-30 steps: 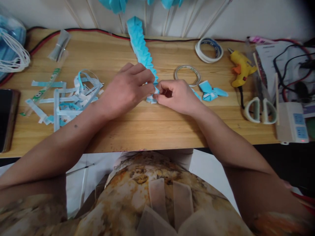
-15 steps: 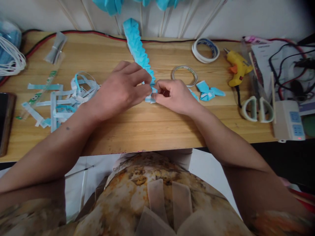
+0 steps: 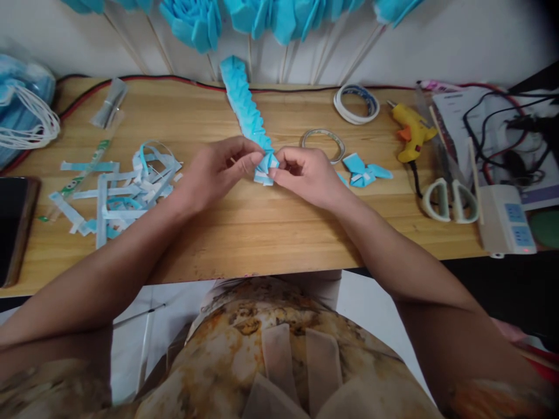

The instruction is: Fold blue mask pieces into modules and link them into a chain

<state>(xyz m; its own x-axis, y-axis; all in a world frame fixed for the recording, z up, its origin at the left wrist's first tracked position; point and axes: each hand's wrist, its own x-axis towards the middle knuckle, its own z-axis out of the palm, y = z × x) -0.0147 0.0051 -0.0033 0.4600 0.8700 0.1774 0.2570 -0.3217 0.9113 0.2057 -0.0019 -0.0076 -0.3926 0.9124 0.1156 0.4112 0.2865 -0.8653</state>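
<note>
A long pleated strip of light-blue material (image 3: pixel 247 99) lies on the wooden table, running from the back edge towards me. Its near end, with white tape-like patches, is pinched between my two hands. My left hand (image 3: pixel 218 171) grips that end from the left, thumb and fingertips together. From the right, my right hand (image 3: pixel 305 171) pinches the same end with thumb and forefinger. Just right of my right hand rest some folded blue pieces (image 3: pixel 361 173), one with a white patch. A thin, nearly used-up tape ring (image 3: pixel 324 144) lies behind that hand.
Pale strip scraps (image 3: pixel 126 192) and a phone (image 3: pixel 15 230) lie left. At the right are a tape roll (image 3: pixel 356 105), a yellow glue gun (image 3: pixel 413 131), scissors (image 3: pixel 449 201), a power strip (image 3: pixel 509 221) and cables. Blue flowers on sticks (image 3: pixel 192 23) stand along the back.
My left hand has shifted lower and left, its fingers now pinching the strip's near end, which shows more. My right hand keeps its pinch. The view has tilted up, revealing more flowers.
</note>
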